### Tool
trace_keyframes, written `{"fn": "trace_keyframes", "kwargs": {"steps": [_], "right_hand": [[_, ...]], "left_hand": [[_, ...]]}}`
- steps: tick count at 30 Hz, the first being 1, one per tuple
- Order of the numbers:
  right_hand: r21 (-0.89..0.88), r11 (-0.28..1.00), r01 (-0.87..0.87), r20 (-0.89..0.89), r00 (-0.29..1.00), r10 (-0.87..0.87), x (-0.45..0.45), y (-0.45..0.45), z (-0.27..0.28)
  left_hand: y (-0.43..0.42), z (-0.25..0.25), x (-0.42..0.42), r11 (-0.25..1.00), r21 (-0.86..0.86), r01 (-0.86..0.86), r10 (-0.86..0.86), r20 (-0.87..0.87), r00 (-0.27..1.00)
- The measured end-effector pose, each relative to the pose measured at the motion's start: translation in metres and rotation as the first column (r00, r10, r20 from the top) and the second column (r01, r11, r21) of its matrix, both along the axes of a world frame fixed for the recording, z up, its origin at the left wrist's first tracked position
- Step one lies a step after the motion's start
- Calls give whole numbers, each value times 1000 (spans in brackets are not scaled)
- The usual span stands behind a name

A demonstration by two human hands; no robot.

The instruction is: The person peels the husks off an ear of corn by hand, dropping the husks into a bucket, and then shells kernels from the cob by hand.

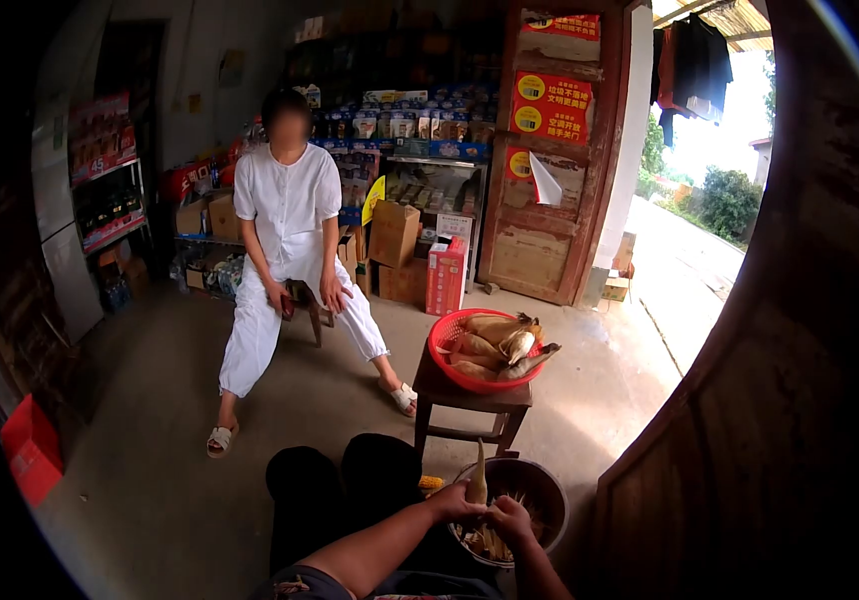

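Observation:
My left hand [458, 503] is wrapped round an ear of corn [480, 476], whose pale, pointed end stands up above the fingers. Close against it, my right hand [510, 519] is closed at the lower part of the same ear; its fingertips are partly hidden. Both hands are over a metal basin [562, 500] with loose husks [490, 545] in it. A bare yellow corn cob [432, 483] shows just left of the basin, beside my knee. Beyond, a red plastic basket [442, 350] holds several ears in their husks [490, 345].
A wooden stool [470, 397] bears the basket. Facing me, a person in white [290, 210] sits with hands on the thighs. Cardboard boxes [393, 232] and stocked shelves stand behind. A wooden door [730, 400] is at right, by the bright doorway; a red bin [32, 450] is at left.

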State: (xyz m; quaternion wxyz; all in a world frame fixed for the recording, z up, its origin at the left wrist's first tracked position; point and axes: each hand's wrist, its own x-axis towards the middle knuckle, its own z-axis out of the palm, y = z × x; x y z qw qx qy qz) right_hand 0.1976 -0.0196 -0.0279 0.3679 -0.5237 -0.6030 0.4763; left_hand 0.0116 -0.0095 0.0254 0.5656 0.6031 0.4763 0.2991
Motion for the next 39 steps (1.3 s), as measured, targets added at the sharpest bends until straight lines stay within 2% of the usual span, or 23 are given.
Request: {"fn": "trace_keyframes", "kwargs": {"steps": [1,3,5,7,9,11,15,17,18,19,21,22,24,25,27,29,30,31,32,33,35,36,39], "right_hand": [[128,991,25,179,983,-48,4,2,-12],[-82,997,14,48,999,-10,12,12,-56],[-11,1000,-21,219,976,23,11,5,-53],[-26,999,-22,216,976,27,6,-2,-43],[-17,1000,-18,318,948,23,12,1,-51],[-104,995,1,360,932,37,12,5,-60],[-57,998,-26,488,872,50,-5,3,-50],[-40,999,29,756,654,11,-3,2,-51],[-89,982,165,748,663,-44,10,8,-95],[-91,979,182,751,658,-53,26,1,-103],[-157,977,145,780,624,33,45,-2,-107],[-252,947,198,714,698,44,49,-8,-92],[-245,954,172,726,685,63,60,-4,-112],[-221,956,195,700,714,17,69,-4,-111],[-63,980,191,670,735,-100,70,-4,-107],[-10,987,159,437,889,-139,47,-11,-42],[66,997,46,280,958,-63,39,-5,-25],[-100,994,-37,10,999,39,32,2,-17],[-58,993,-108,-123,987,100,18,-7,22],[-2,987,-160,-245,957,154,8,-20,57],[211,949,-234,171,965,200,1,-19,67],[250,938,-241,377,917,135,-4,-18,64],[314,944,-100,353,935,-18,-11,-23,46]], "left_hand": [[2,-1,0,1000,6,6,-6,-3,1000],[6,-10,-3,998,57,24,-27,58,998],[4,-16,-3,993,113,-19,11,77,997],[-1,-16,3,979,148,-141,136,40,990],[5,-7,1,997,22,69,-70,89,994],[5,-13,3,997,74,30,-32,29,999],[3,-11,-1,995,47,86,-87,25,996],[9,-36,4,996,38,-86,76,207,975],[7,-18,-2,999,-32,-6,13,225,974],[12,-40,-7,996,-8,-89,89,215,973],[7,-24,-10,973,-6,-231,224,262,939],[6,-26,-13,966,-40,-255,257,236,937],[29,-62,-16,977,-60,-204,213,250,944],[14,-27,-7,946,-128,-298,320,215,923],[30,-55,-10,992,-90,-86,114,361,926],[21,-50,-4,964,-100,-246,261,186,947],[16,-38,-7,962,-81,-259,268,138,953],[13,-29,-6,967,-65,-245,250,98,963],[20,-45,-7,982,-52,-181,187,159,969],[2,2,0,953,-140,-267,277,54,959],[4,-4,-1,967,-165,-195,218,133,967],[7,-17,-3,969,-122,-213,226,99,969],[12,-25,-4,976,-95,-195,202,66,977]]}}
